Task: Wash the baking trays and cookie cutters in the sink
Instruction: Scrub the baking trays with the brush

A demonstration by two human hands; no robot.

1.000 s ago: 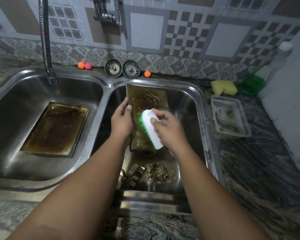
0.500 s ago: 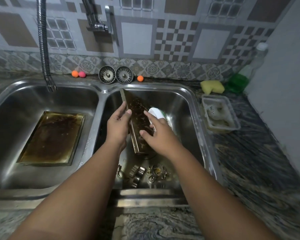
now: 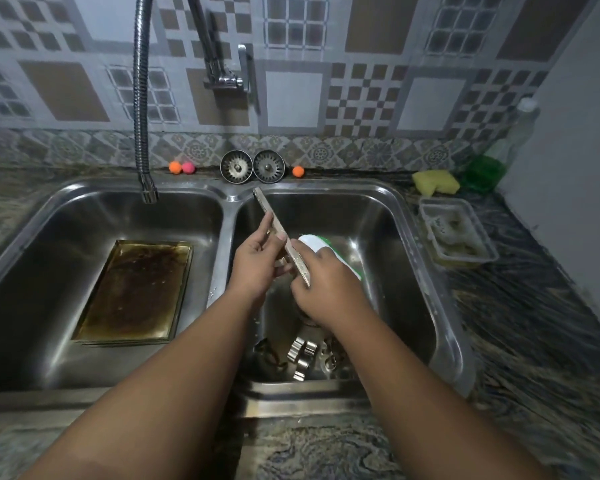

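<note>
Far wall: patterned tiles (image 3: 361, 81), grey, brown, checkered squares; floral border strip (image 3: 326, 152) along base. Plain grey wall (image 3: 575, 168) right. Dark veined stone countertop (image 3: 534, 323) right and near. Flexible metal hose (image 3: 140, 98) far left; chrome wall tap (image 3: 222, 76) mid-wall. Light dim.

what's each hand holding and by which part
The left hand grips the edge-on baking tray partway along its rim; the right hand holds the white brush by its back.
</note>
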